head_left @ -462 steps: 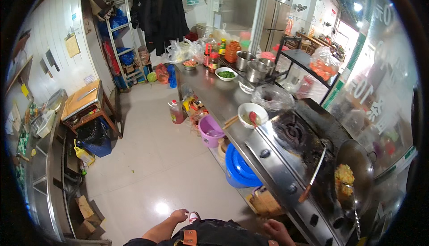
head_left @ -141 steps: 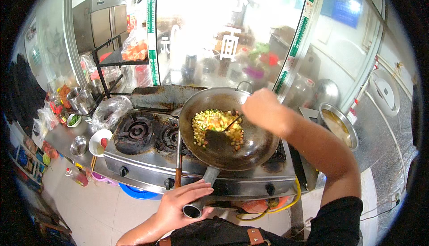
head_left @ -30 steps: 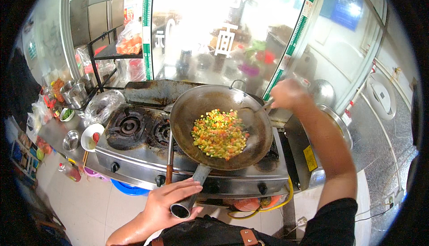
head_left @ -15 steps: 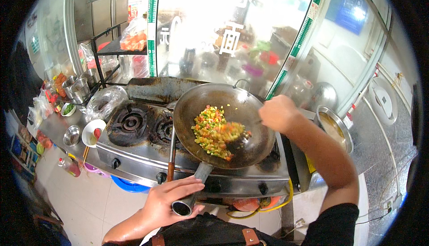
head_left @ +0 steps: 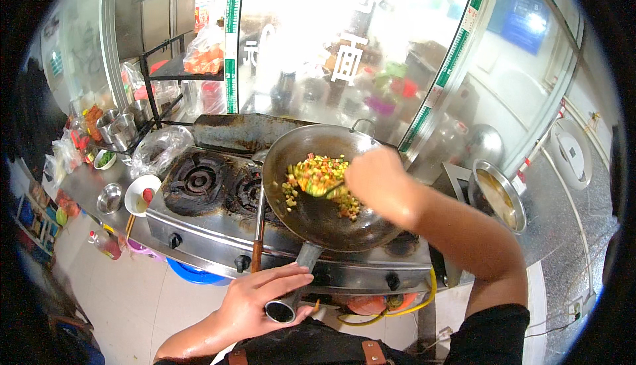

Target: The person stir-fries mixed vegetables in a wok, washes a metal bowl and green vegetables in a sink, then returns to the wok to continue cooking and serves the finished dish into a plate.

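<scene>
A large steel wok (head_left: 351, 236) sits over the right part of the stove. My left hand (head_left: 262, 299) grips its tubular metal handle (head_left: 308, 257), fingers over the top and thumb below. Diced food in yellow, green and red (head_left: 318, 169) lies in the wok. Above the wok's right half, my right hand (head_left: 381, 183) is closed around a thin dark stirring utensil (head_left: 334, 189). The utensil's working end is among the diced food, and its exact kind is hard to make out.
Left of the wok, a wooden-handled tool (head_left: 258, 236) leans upright on the stove (head_left: 205, 226). A white bowl (head_left: 142, 189) and a small metal bowl (head_left: 109, 199) stand farther left. At right is a metal basin of liquid (head_left: 520, 193); glass panels (head_left: 291, 67) rise behind.
My right hand has moved left and a little toward me, over the wok. The diced food has shifted and bunched toward the far side. My left hand keeps its grip.
</scene>
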Tool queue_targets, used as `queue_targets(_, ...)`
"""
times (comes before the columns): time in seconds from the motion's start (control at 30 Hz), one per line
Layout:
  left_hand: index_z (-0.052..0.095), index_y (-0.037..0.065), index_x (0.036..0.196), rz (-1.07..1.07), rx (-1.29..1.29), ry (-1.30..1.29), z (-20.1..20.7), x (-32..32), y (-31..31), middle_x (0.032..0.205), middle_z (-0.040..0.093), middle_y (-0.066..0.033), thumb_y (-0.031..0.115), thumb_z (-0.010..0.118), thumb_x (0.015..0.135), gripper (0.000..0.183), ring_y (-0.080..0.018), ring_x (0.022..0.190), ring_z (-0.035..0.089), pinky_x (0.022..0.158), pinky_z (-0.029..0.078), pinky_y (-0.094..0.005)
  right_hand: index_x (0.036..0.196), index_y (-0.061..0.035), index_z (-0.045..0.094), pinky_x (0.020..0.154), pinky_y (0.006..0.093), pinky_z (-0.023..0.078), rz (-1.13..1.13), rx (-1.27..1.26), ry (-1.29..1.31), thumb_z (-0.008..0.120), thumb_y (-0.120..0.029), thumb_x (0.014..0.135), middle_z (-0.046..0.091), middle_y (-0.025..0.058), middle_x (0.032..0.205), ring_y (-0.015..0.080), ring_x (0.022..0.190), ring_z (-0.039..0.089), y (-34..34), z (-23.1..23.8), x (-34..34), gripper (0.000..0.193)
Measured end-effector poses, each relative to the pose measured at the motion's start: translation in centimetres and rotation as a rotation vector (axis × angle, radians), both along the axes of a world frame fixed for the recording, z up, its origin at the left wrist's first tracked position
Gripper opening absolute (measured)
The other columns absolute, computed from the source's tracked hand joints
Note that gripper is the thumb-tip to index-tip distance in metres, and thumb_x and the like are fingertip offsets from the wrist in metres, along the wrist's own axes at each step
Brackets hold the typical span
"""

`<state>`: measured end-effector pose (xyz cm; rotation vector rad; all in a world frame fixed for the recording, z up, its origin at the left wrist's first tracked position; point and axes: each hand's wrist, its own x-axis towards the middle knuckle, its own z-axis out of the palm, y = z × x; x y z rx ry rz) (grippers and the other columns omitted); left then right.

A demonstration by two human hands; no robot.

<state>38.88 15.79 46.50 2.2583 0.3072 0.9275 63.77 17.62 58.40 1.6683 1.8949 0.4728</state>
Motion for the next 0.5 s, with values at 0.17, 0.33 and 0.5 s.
queue_targets(0.17, 0.065, 0.006, 0.113, 0.002, -0.001, -0.011, 0.2, 0.2, -0.2, 0.114, 0.066, -0.0129, 0.021, 0.083, 0.07, 0.049, -0.0285, 0.104, 0.066, 0.086, 0.055, -0.0357, 0.075, -0.0124, 0.074, 0.059, 0.036, 0.054, -0.039, 0.186, -0.091, 0.058, -0.015, 0.082, 0.071, 0.0067, 0.075, 0.0245, 0.074, 0.071, 1.7, -0.4, 3.9, 0.017)
queue_targets(0.33, 0.05, 0.005, 0.131, 0.038, -0.071, 0.127, 1.6, -1.2, -0.3, 0.131, 0.054, -0.0172, 0.023, 0.086, 0.067, 0.076, -0.0342, 0.119, 0.054, 0.099, 0.045, -0.0404, 0.073, -0.0089, 0.071, 0.061, 0.0405, 0.051, -0.03, 0.103, -0.001, 0.058, -0.022, 0.086, 0.069, 0.0106, 0.073, 0.0278, 0.07, 0.068, -2.3, -1.6, 5.4, 0.024)
queue_targets(0.5, 0.043, 0.004, 0.138, 0.111, -0.154, 0.192, 1.4, -3.2, -1.2, 0.137, 0.047, -0.0187, 0.015, 0.085, 0.063, 0.087, -0.0371, 0.125, 0.047, 0.103, 0.04, -0.0425, 0.075, -0.006, 0.067, 0.066, 0.048, 0.049, -0.258, 0.375, 0.44, 0.058, -0.045, 0.087, 0.064, 0.0191, 0.075, 0.0391, 0.074, 0.063, -7.3, -3.9, 15.9, 0.042)
